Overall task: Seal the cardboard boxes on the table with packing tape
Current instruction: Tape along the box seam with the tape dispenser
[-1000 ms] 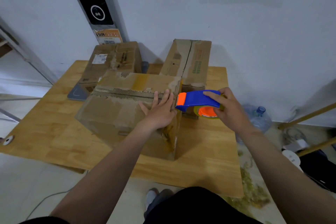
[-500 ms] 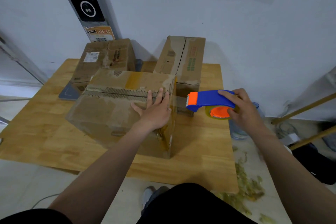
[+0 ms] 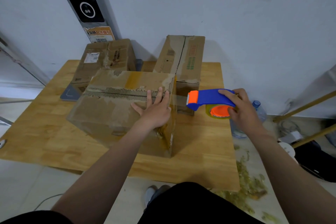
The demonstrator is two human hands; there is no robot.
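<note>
Cardboard box [image 3: 116,114], nearest on the desk [image 3: 200,142], has its ragged top seam [image 3: 118,92] pinned by the left hand [image 3: 156,109], fingers [image 3: 160,94] straight and flat. The right hand [image 3: 241,107] grips the blue tape dispenser [image 3: 211,98] just off the box's right edge, with a clear strip [image 3: 180,99] stretched between. Best keep that strip taut and centred on the seam.

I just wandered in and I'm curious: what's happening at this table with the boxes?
A person is taping the nearest cardboard box shut. Their left hand presses flat on its top by the right edge. The right hand holds a blue and orange tape dispenser just off that edge, with a strip of tape stretched between.
</note>
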